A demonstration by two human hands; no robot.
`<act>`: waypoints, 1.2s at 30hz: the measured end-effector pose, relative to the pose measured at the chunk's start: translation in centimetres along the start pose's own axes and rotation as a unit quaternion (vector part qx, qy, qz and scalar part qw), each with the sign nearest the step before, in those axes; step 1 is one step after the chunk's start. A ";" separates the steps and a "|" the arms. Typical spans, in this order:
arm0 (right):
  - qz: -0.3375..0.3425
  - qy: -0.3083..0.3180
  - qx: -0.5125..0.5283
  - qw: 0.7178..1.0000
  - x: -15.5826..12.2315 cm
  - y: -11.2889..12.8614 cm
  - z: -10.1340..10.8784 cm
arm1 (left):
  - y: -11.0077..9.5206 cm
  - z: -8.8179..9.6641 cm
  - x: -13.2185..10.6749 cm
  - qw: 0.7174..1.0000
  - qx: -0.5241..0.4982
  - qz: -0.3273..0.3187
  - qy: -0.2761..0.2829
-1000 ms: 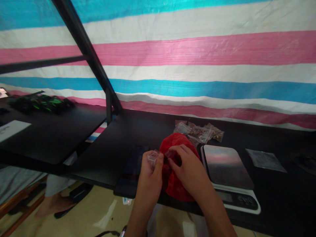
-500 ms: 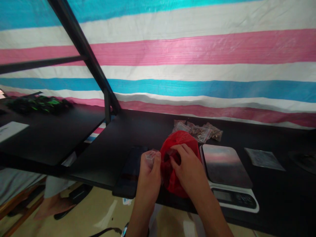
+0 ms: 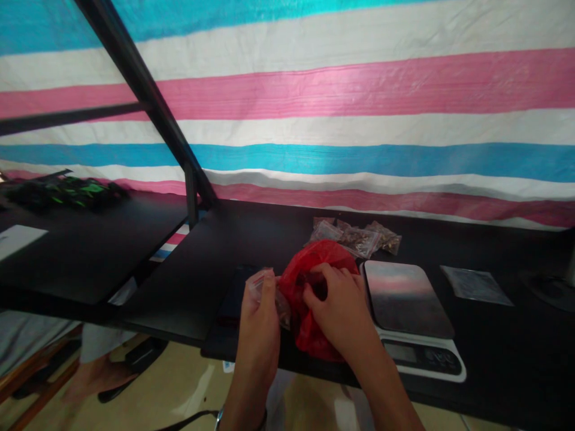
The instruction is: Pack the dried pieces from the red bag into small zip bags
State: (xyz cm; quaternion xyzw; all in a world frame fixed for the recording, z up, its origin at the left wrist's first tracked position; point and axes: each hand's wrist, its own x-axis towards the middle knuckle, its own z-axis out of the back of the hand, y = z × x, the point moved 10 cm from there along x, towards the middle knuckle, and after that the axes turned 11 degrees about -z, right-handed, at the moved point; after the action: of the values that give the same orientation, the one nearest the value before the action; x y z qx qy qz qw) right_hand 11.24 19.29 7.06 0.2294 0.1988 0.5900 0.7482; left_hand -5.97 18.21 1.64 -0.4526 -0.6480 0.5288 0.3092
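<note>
Lifting the clear bag (image 3: 281, 304) higher, with the left hand (image 3: 257, 314) pinching its top edge and the right hand (image 3: 341, 314) curled, fingers (image 3: 330, 274) pressed into the red bag (image 3: 309, 323) on the desk (image 3: 242, 239) beside the scale (image 3: 408, 296); risking a slip if that pinch loosens.

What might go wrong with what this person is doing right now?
The small clear zip bag pinched in the left hand is thin and might slip. Anything loose in the red plastic bag, held open by the right hand, could spill onto the black table. The digital scale sits close enough to be knocked.
</note>
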 end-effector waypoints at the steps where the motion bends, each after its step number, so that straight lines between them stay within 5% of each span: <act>1: -0.009 0.000 0.007 1.000 0.0 -0.2 0.1 | 0.1 0.1 0.0 1.000 0.001 0.005 0.002; 7: -0.043 -0.011 -0.014 0.999 0.1 -0.8 0.6 | 0.3 -0.5 0.3 0.997 0.026 0.020 0.065; 22: -0.028 0.048 0.033 0.998 -0.3 -0.2 0.3 | 0.7 0.3 0.4 0.997 0.002 0.072 0.020; 36: -0.020 0.045 0.088 0.995 0.0 -0.7 1.0 | -1.8 0.7 0.5 0.994 0.095 -0.037 0.049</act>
State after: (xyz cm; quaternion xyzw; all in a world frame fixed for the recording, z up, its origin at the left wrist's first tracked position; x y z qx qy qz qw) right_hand 12.35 19.01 7.44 0.2637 0.2881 0.5647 0.7270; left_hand -7.28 18.36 3.12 -0.4224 -0.5949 0.5535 0.4017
